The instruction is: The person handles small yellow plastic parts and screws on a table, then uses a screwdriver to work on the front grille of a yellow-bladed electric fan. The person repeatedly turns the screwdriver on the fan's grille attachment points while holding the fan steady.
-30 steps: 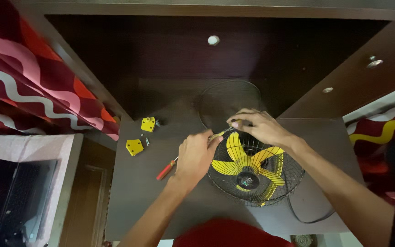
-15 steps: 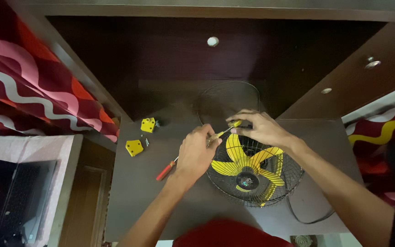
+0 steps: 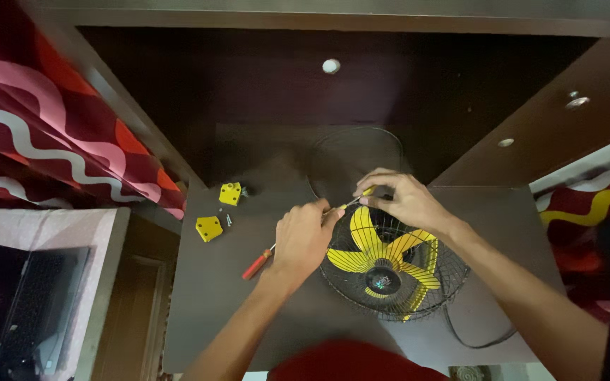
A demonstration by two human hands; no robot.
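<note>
Barely shifted, left hand (image 3: 303, 236) grips screwdriver (image 3: 262, 259), right hand (image 3: 404, 200) pinches fan (image 3: 388, 262) rim; yellow brackets (image 3: 219, 210) nearby

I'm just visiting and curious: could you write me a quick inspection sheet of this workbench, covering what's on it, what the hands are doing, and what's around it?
Surface: dark grey flat tabletop, set under a dark wooden shelf.
Job's things: small fan with yellow blades lying in a black wire guard; red-handled screwdriver, tip at the guard's rim.
Clutter: two yellow plastic pieces with small screws beside them; a second loose wire guard behind the fan.
Grippers: left hand holds the screwdriver; right hand pinches a small yellow part at the guard's rim.
Cables: black cord runs from the fan over the table's front edge.
Surroundings: red patterned fabric at left; open laptop lower left.
</note>
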